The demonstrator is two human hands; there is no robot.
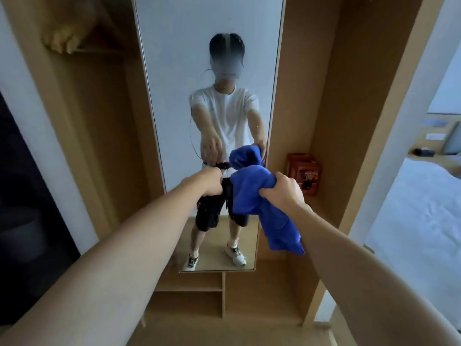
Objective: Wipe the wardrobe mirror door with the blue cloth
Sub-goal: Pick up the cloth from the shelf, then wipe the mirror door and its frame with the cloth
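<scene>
- I stand square to a light wooden wardrobe; a bed with white bedding shows through the opening on my right, and a red box sits on a wardrobe shelf just right of the glass.
- The mirror door is a tall narrow panel, its long axis upright, running from above my reflection down to a low bottom edge. Spots and streaks show on the glass around the reflected chest and shorts.
- My right hand is fisted round a bunched fold of the blue cloth. The rest hangs loose below and to the left of my grip, and the bunched part lies against or just short of the glass near its right edge; I cannot tell which.
- My left hand reaches to the middle of the mirror with fingers curled; a small dark thing shows at the fingertips, but I cannot tell whether I hold it.
- The right hand is the one with the cloth, so I judge the wipe is its job: most of the mirror lies up and to the left of my grip.
</scene>
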